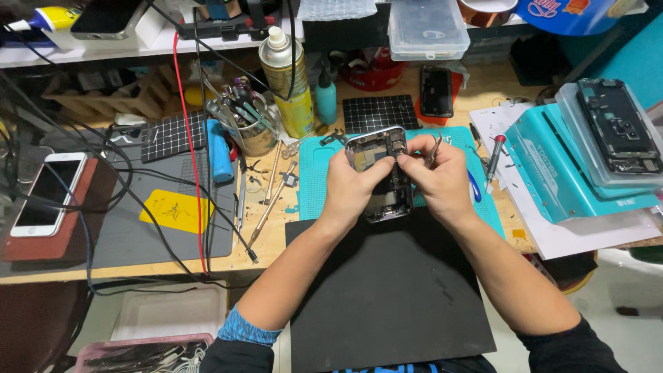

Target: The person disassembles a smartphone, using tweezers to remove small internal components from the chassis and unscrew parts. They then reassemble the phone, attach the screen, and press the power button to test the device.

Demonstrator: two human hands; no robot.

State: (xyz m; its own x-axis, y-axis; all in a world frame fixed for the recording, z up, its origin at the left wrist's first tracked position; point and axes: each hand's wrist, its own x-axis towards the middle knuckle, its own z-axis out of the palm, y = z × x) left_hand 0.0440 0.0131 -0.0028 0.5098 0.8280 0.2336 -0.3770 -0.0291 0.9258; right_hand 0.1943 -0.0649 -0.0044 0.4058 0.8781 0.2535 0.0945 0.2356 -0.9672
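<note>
I hold the opened phone (380, 176) between my hands, above the black mat (387, 290). My left hand (349, 190) wraps its left edge, thumb across the insides. My right hand (442, 183) grips the right edge and pinches tweezers (435, 148) beside it.

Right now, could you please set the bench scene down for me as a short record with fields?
Left hand: grips the opened phone chassis at its left edge
Right hand: on the chassis's right side, tweezers in its fingers
Beneath: black mat, teal mat
Left of bench: white phone on a brown block
Behind: yellow spray can
</note>
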